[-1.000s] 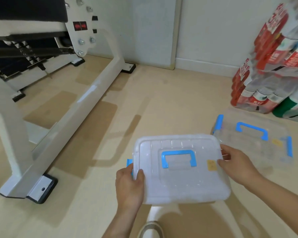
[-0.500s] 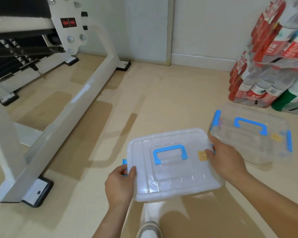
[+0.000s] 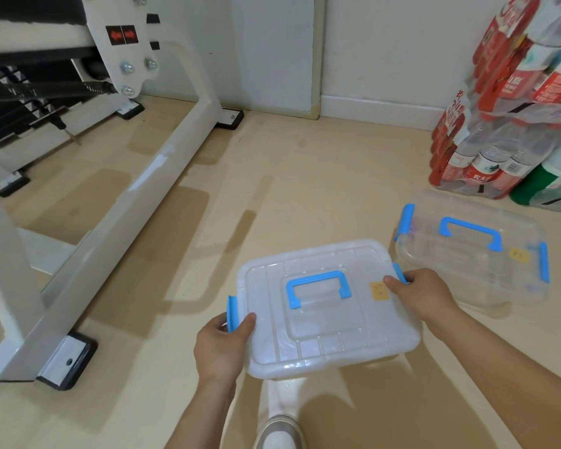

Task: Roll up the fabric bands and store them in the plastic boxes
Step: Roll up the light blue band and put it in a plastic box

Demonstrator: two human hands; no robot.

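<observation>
I hold a frosted plastic box [image 3: 324, 328] with a blue handle and blue side clips above the floor, lid closed. My left hand [image 3: 222, 343] grips its left end at the clip, thumb on the lid. My right hand [image 3: 420, 294] grips its right end by the other clip, next to a yellow sticker. A second, clearer plastic box [image 3: 473, 254] with a blue handle stands on the floor to the right, lid closed. No fabric bands are visible.
A white exercise-machine frame [image 3: 117, 202] runs diagonally across the left, with black-capped feet on the floor. Shrink-wrapped packs of bottles [image 3: 512, 102] are stacked at the right against the wall. My shoe [image 3: 280, 432] shows at the bottom.
The held box has moved away from me and slightly lower, closer to the second box. Both hands keep their grip on its ends.
</observation>
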